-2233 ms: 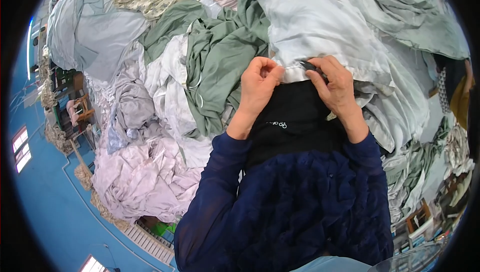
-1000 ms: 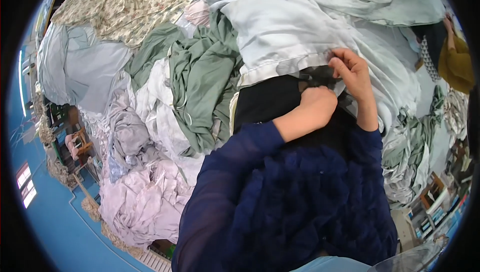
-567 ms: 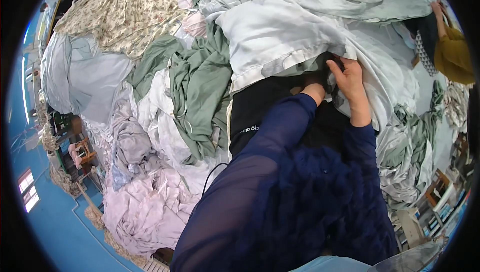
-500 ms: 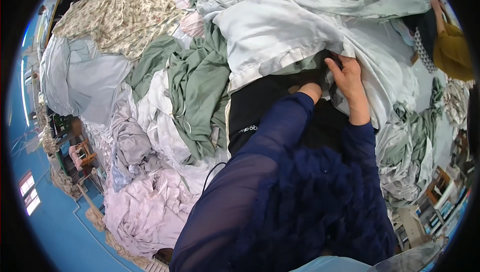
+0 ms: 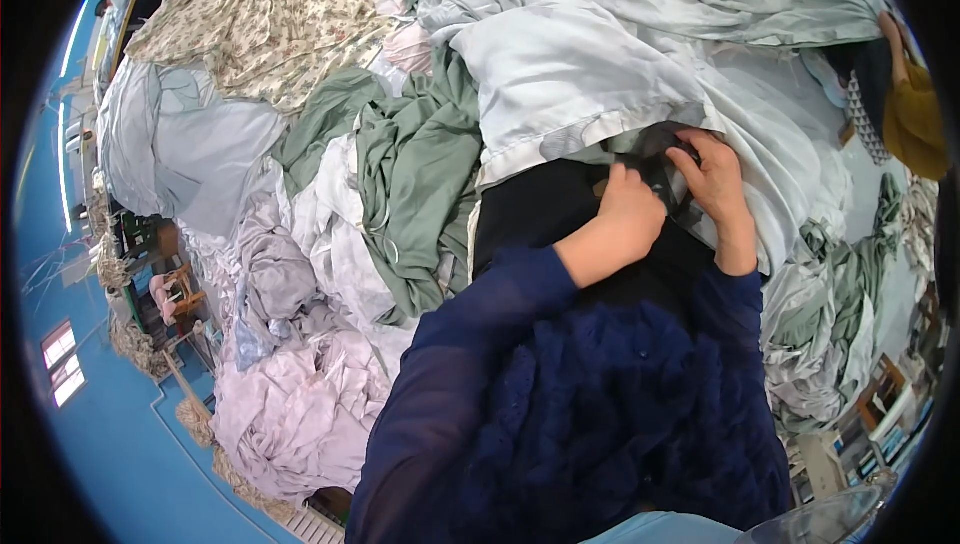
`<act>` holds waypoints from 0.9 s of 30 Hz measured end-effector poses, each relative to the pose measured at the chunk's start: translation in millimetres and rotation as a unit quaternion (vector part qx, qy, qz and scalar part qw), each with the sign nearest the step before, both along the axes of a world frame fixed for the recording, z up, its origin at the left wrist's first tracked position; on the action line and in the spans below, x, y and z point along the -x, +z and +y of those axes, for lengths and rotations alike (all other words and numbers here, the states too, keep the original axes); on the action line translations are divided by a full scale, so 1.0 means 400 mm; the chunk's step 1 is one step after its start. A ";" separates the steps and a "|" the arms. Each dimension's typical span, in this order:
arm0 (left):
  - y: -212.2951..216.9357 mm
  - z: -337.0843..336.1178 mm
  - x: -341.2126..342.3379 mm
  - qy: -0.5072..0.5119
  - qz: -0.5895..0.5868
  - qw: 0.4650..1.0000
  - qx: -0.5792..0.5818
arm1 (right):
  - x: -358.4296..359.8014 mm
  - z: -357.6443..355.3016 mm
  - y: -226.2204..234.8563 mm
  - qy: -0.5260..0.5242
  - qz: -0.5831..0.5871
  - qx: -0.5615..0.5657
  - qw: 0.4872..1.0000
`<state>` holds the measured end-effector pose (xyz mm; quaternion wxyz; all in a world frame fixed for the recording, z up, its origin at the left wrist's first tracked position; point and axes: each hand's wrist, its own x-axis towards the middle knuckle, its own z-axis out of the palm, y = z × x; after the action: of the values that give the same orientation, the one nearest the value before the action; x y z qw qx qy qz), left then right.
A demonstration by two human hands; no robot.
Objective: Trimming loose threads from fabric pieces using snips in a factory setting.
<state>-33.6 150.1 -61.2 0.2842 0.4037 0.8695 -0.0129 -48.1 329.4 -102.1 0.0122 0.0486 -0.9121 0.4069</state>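
A white cloth (image 5: 580, 74) with a sewn hem lies spread over my lap, its edge raised over my black trousers (image 5: 530, 209). In front of me, my left hand (image 5: 628, 212) is closed into a loose fist; what it grips, if anything, is hidden. Close to its right, my right hand (image 5: 715, 179) curls its fingers just under the hem, thumb bent toward them. Between the two hands is a dark, partly see-through piece (image 5: 660, 169) whose kind I cannot make out.
Green cloth (image 5: 420, 174) and pink cloth (image 5: 300, 414) lie heaped to the left, with flowered fabric (image 5: 250, 24) beyond. More green and white cloth (image 5: 830, 304) is piled at the right. Another person in a mustard sleeve (image 5: 915, 124) is at the far right. Blue floor (image 5: 130, 454) shows lower left.
My left hand has drawn back from under the white cloth and turned, so its closed knuckles now show. My right hand remains by the hem, slightly lower. The whole view has shifted a little.
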 end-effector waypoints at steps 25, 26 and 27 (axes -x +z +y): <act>-0.112 -0.448 0.013 0.492 0.194 0.737 -0.422 | 0.093 -0.285 0.094 0.121 0.113 -0.009 0.986; -0.114 -0.452 0.016 0.490 0.204 0.721 -0.445 | 0.096 -0.276 0.098 0.130 0.121 -0.015 0.984; -0.116 -0.456 0.019 0.488 0.214 0.705 -0.468 | 0.097 -0.266 0.104 0.139 0.129 -0.021 0.982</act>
<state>-41.1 -32.4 -107.6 -0.1685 -0.0092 0.8766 0.4506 -86.9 223.1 -60.6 0.0726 0.2272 -0.8956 0.3755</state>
